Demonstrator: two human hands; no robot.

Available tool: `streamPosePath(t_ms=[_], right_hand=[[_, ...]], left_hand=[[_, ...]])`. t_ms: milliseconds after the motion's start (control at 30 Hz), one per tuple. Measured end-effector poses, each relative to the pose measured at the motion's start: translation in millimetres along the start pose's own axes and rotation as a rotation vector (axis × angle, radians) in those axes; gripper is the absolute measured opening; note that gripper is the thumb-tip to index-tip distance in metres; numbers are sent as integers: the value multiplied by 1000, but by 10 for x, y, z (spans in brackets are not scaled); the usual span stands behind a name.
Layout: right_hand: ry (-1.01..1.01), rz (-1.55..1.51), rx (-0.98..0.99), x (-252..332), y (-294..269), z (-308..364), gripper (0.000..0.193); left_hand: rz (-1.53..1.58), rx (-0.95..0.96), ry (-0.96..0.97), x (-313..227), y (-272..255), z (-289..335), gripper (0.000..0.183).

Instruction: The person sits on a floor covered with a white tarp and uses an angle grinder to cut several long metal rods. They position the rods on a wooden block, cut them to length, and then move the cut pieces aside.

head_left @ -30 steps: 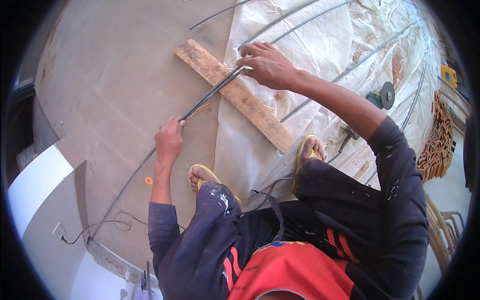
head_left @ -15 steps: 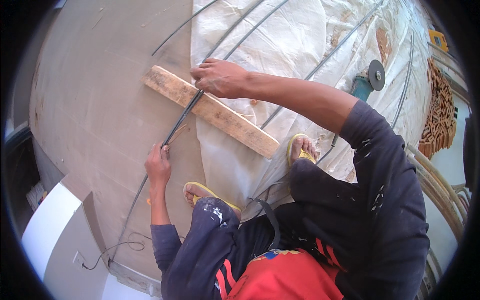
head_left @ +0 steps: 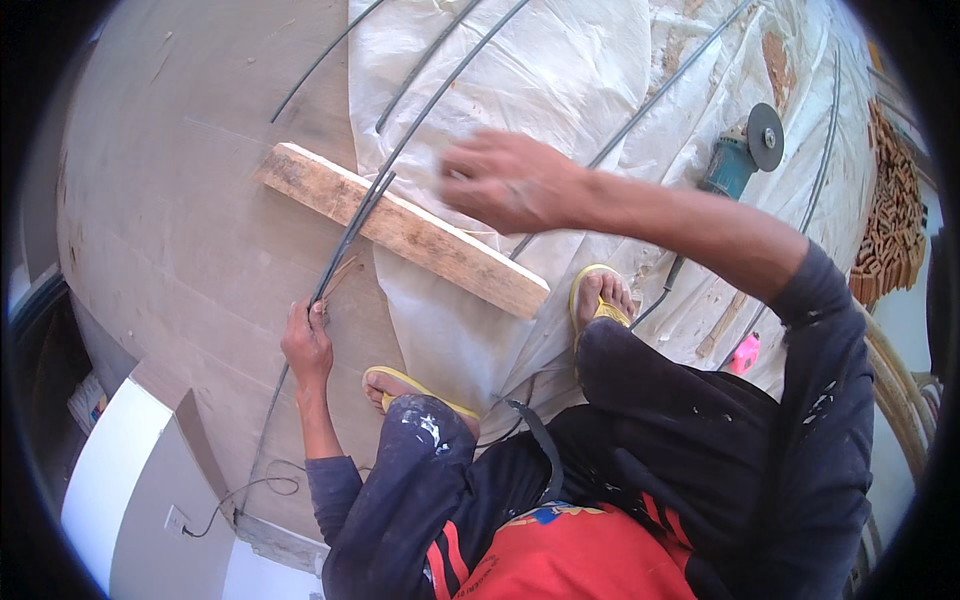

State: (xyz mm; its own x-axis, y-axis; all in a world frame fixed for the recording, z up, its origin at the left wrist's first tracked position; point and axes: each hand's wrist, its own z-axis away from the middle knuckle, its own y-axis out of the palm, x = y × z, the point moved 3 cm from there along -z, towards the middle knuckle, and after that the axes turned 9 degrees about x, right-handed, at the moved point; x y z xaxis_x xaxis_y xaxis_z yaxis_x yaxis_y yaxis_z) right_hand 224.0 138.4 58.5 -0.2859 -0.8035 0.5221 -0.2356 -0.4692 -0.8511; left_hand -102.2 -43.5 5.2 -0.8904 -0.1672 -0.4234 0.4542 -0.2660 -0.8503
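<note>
My left hand (head_left: 308,345) is closed round a small bundle of dark steel rods (head_left: 350,232). The rods lie aslant across a rough wooden board (head_left: 440,240); one runs on to the far edge, while another ends just past the board. My right hand (head_left: 508,182) hovers to the right of the rods, above the board's far side and apart from both. Motion smears its fingers. Past my right forearm lies a teal angle grinder (head_left: 732,166) with a dark disc, its cord trailing toward my foot.
Separate steel rods (head_left: 680,78) lie on a whitish plastic sheet (head_left: 580,60) over the floor. A pile of reddish-brown pieces (head_left: 888,215) stands at the far right. Near my right elbow is a pink object (head_left: 745,354). A white box-like structure (head_left: 150,480) with a cable sits lower left.
My right hand has let go of the rods and moved right, away from them. One rod now lies separate beyond the board. My left hand keeps its hold.
</note>
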Motion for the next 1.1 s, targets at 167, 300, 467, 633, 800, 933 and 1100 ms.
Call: streamPosePath(t_ms=[167,300,467,633,800,933,1100], right_hand=[[546,-430,408,468,529,1047,59],[725,-509,261,833,592,1063,82],[794,-501,270,913,841,1049,80],[797,-462,255,965,929,1002,70],[805,-597,298,1156,978,895,69],[805,-570,296,1107,1005,877,68],[818,-523,284,1097,1021,877,67]], left_hand=[[-28,-3,-17,11,8,-2,21],[18,3,-42,-1,26,5,19],[10,-35,7,5,19,-19,17],[11,-44,-8,-3,-2,-18,17],[-10,-61,28,-24,-46,-54,18],[-16,-42,27,23,-18,-30,19],[28,-63,19,-29,-11,-24,19]])
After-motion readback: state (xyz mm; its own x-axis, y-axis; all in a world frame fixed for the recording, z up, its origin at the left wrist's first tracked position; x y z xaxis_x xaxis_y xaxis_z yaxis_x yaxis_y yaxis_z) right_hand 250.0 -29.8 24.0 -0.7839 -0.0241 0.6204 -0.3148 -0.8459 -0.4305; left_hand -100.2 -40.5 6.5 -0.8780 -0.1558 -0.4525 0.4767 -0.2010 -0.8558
